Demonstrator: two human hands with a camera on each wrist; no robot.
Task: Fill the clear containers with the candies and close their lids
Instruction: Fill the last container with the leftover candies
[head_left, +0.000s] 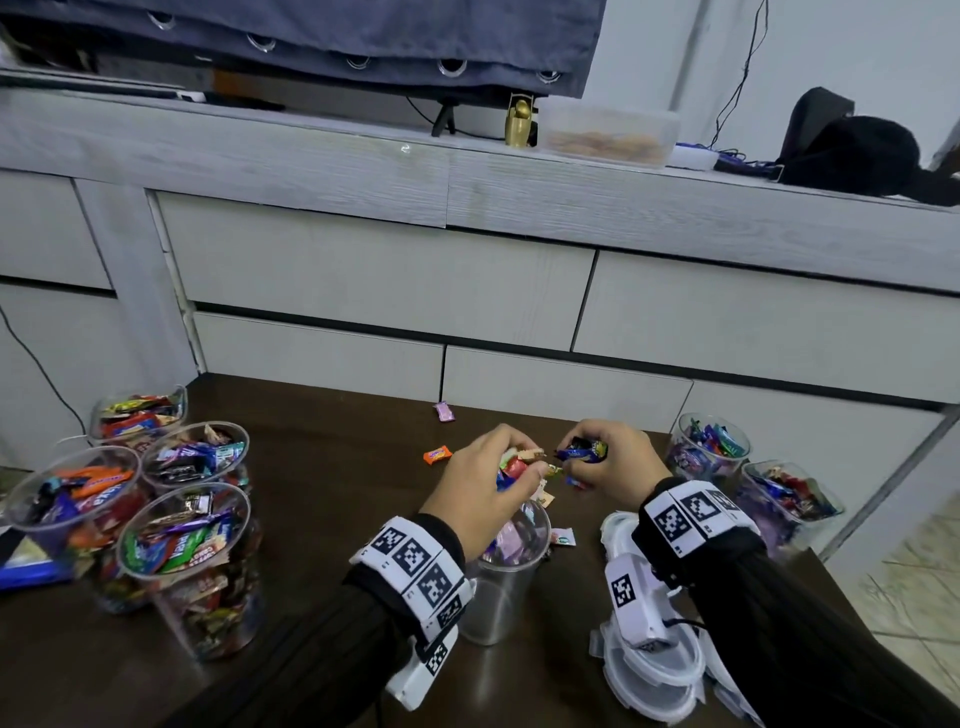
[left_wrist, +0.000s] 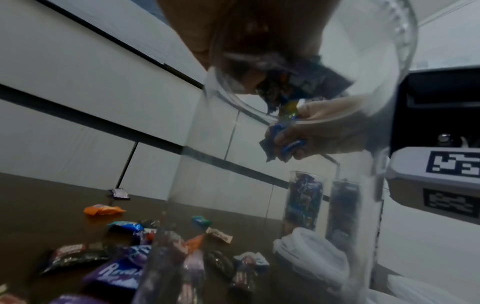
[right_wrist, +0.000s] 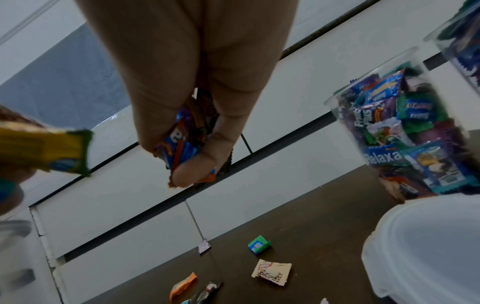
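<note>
Both hands are carrying candies above the one container being filled; the left hand is curling its fingers round a mixed clutch of wrapped sweets directly over the mouth of the clear container, which is standing on the dark table near the front edge and looks only partly full; the right hand is gripping a blue-wrapped bunch just beside the left, slightly beyond the rim. Doing this step well probably means lowering the left hand until its fingertips are close over the opening before easing the fingers apart, so the wrappers are dropping inside rather than bouncing off the rim; the right hand should be waiting its turn and then moving over the same mouth, since the opening looks narrow for two fists at once. Loose candies are lying scattered on the table behind the container and will need gathering; the white lids are stacked at the right, under the right wrist. Several filled containers are standing lidless on the left, two more on the right.
</note>
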